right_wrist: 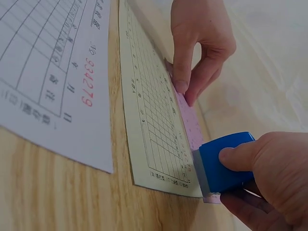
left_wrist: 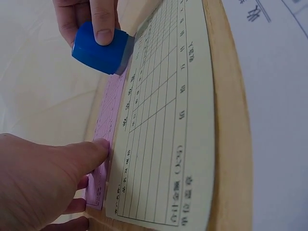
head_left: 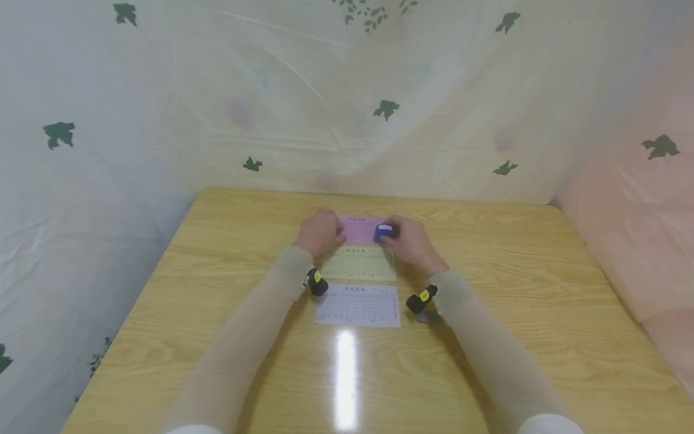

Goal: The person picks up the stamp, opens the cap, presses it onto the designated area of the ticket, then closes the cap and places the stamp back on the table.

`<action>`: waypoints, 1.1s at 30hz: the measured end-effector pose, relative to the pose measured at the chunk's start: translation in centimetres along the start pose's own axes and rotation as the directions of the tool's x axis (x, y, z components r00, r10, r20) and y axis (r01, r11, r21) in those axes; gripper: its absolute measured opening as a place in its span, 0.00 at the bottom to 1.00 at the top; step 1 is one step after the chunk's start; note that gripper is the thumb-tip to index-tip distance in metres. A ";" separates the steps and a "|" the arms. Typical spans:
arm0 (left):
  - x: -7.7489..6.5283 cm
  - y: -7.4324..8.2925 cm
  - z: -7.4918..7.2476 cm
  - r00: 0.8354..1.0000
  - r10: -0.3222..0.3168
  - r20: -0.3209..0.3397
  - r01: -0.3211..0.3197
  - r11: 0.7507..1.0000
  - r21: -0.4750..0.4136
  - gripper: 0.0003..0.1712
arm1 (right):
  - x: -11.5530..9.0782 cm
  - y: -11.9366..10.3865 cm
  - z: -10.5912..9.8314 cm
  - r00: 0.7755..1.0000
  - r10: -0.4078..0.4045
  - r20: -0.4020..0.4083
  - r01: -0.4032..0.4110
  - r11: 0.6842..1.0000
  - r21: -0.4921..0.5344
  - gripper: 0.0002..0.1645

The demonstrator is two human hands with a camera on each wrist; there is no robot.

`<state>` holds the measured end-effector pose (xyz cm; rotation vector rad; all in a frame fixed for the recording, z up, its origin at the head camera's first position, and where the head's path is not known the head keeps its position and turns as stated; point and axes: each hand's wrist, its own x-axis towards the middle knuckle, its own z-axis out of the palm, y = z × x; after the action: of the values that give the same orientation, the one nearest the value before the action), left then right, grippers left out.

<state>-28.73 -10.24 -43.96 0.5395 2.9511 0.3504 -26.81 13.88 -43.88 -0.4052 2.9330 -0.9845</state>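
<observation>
A pink printed slip (head_left: 358, 230) lies farthest back in a column of three on the wooden table. My left hand (head_left: 320, 233) holds its left end, the thumb (left_wrist: 98, 149) on top of the paper and the other fingers curled by the edge. In my right hand (head_left: 413, 243) is a blue stamp (right_wrist: 224, 161) with a greyish base, gripped between thumb and fingers. Its base stands at the pink slip's right end, overlapping the paper in the right wrist view. Just nearer lies a yellow printed slip (head_left: 359, 264).
Closest to me is a white printed slip (head_left: 358, 306) with a red number. A small grey item (head_left: 429, 317) shows below the right wrist's camera. Behind the table (head_left: 244, 229) hangs a pale curtain (head_left: 325, 102) with green bird shapes. A bright reflection lies on the near tabletop.
</observation>
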 end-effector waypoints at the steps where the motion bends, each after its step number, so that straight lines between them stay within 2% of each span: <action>1: 0.0 0.0 0.0 1.000 -0.001 0.002 0.001 1.000 0.002 0.21 | 0.0 0.1 0.0 1.000 0.000 0.002 0.000 1.000 -0.002 0.20; 11: 0.2 0.1 -0.1 1.000 -0.007 0.003 0.007 1.000 -0.019 0.20 | 0.3 0.8 0.1 0.999 -0.006 0.034 0.006 1.000 0.012 0.23; 21: -0.2 -0.3 -0.4 1.000 -0.012 0.006 0.012 0.997 -0.071 0.22 | 0.6 0.0 -0.5 0.996 -0.004 0.090 0.003 1.000 0.019 0.18; 25: -0.5 -0.6 -0.6 1.000 -0.017 0.014 0.018 0.998 -0.056 0.22 | 1.0 -0.5 -0.8 0.991 0.013 0.136 -0.012 1.000 -0.007 0.17; 33: -1.1 -0.8 -1.0 1.000 -0.006 -0.013 0.005 0.999 -0.046 0.21 | 1.4 -1.1 -1.4 0.979 0.043 0.201 -0.046 0.999 0.010 0.18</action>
<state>-28.09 -11.56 -43.14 0.5250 2.9489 0.4216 -28.08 13.53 -42.04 -0.4098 2.7406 -0.9021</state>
